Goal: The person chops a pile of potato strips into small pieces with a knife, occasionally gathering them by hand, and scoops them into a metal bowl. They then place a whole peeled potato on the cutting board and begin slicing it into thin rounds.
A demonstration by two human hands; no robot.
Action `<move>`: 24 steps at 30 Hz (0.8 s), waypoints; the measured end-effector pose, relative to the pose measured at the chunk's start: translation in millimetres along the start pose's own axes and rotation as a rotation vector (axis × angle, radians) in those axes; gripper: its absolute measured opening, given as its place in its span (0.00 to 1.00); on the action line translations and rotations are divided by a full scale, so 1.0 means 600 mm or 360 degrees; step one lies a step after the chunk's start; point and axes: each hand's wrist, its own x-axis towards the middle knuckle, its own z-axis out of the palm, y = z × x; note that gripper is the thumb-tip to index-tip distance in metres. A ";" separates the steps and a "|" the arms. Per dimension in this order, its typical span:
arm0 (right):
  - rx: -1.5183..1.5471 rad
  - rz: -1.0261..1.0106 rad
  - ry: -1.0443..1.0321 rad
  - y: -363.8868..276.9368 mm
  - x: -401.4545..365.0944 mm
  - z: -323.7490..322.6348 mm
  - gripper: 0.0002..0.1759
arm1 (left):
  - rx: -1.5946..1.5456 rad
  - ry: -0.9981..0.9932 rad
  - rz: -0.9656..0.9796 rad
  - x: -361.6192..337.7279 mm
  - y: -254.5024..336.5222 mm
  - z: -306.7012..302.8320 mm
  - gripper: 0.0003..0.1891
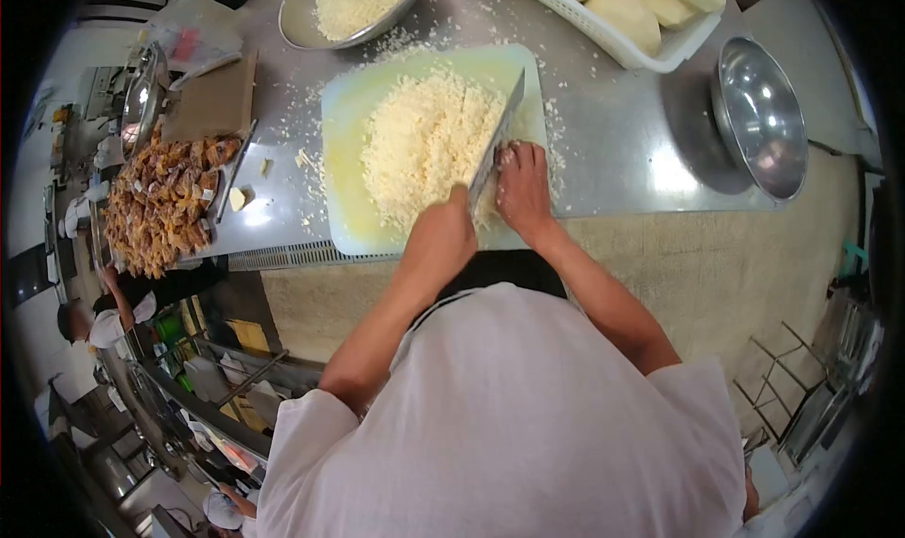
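Observation:
Pale, finely chopped food (429, 138) is heaped on a light green cutting board (344, 199). My left hand (445, 232) is wrapped round the handle of a wide-bladed knife (498, 133), whose blade stands on edge along the right side of the heap and points away from me. Just right of the blade, my right hand (524, 185) rests low over the board with its fingers curled together. Whatever lies under those fingers is hidden. Small white bits are scattered on the metal table around the board.
A bowl (302, 15) of chopped food and a white basket (575, 20) of peeled pale pieces stand behind the board. An empty metal bowl (764, 119) is at the right. Brown pieces (160, 203) are piled at the left, near a rod (236, 172). Other people are at far left.

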 end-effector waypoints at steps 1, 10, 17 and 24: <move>0.0004 -0.0007 0.0018 0.001 0.009 0.002 0.18 | -0.0026 -0.0056 -0.0045 -0.011 0.005 -0.011 0.09; -0.0023 0.0004 -0.0022 0.003 0.008 0.004 0.17 | 0.0012 0.0030 0.0020 0.003 -0.008 0.011 0.12; 0.0039 0.0025 -0.0054 -0.001 -0.003 -0.011 0.17 | -0.0148 0.0090 0.0014 0.014 -0.029 0.047 0.08; 0.0178 -0.0072 0.0165 0.008 0.009 -0.016 0.18 | 0.0058 0.0190 -0.0070 0.014 -0.062 0.051 0.12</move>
